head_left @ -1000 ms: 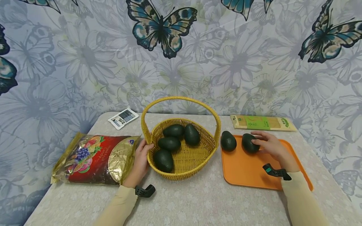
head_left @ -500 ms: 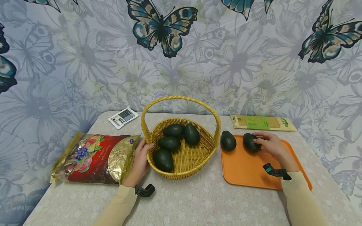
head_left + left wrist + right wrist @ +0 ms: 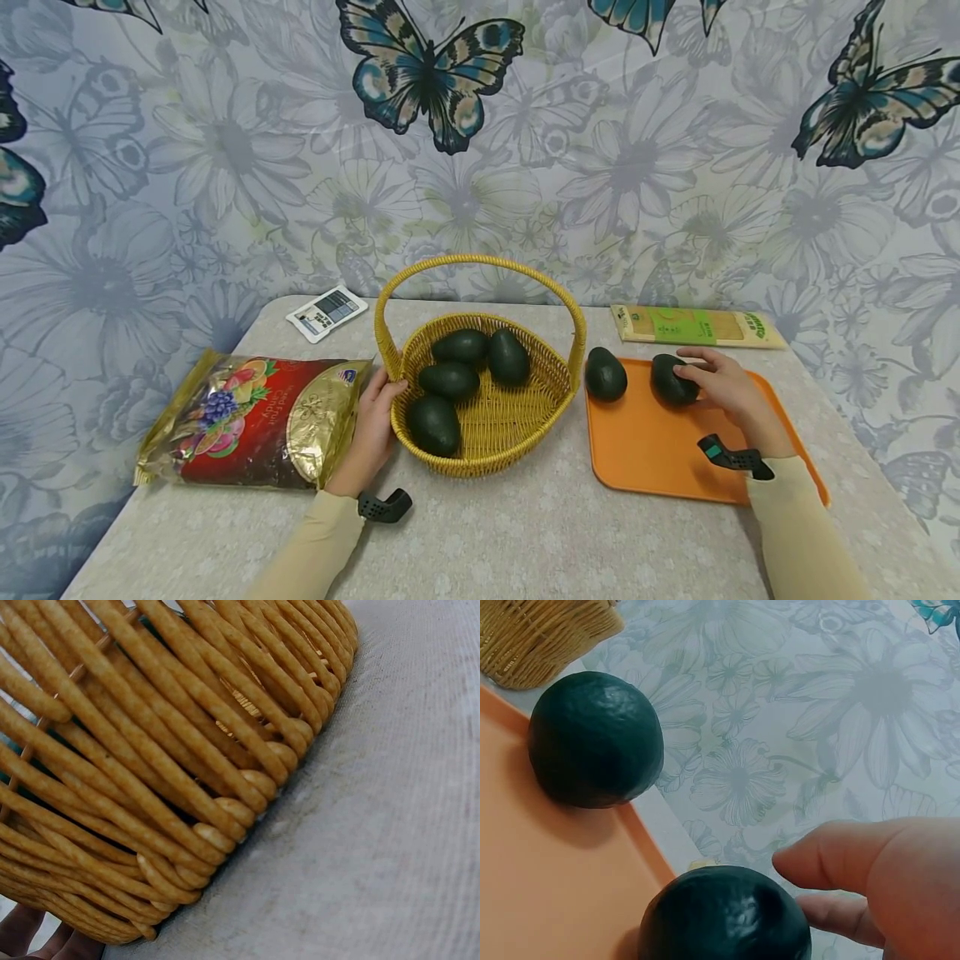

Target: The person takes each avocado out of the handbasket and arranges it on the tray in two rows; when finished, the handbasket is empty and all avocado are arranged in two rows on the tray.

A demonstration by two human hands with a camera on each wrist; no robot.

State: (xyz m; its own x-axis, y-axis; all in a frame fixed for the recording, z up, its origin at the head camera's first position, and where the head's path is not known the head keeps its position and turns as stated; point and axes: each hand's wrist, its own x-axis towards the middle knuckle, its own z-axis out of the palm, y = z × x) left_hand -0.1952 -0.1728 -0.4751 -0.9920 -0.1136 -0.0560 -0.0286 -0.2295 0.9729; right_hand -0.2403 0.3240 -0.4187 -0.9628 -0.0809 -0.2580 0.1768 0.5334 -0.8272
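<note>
My left hand (image 3: pixel 372 417) grips the left side of a yellow wicker basket (image 3: pixel 517 429), thumb over the rim near the handle's base. Several dark green avocados (image 3: pixel 448 382) lie in the basket, towards its left and back. In the left wrist view the woven wall (image 3: pixel 165 750) fills much of the frame, with fingertips (image 3: pixel 19 926) at its lower left corner. On the orange tray (image 3: pixel 645 458), my right hand (image 3: pixel 723 387) touches one avocado (image 3: pixel 672 381) at its right side, fingers loosely extended. Another avocado (image 3: pixel 606 375) rests at the tray's back left corner.
A red and gold bag of fruit candy (image 3: pixel 255 425) lies left of my left forearm. A white packet (image 3: pixel 327 314) is at the back left. Behind the tray lies a flat pack of noodles (image 3: pixel 697 326). A butterfly-patterned backdrop (image 3: pixel 465 200) stands behind the table.
The avocado under my right hand has shifted slightly to the right and turned a little, with the hand moving along. My left hand and the basket have stayed in place.
</note>
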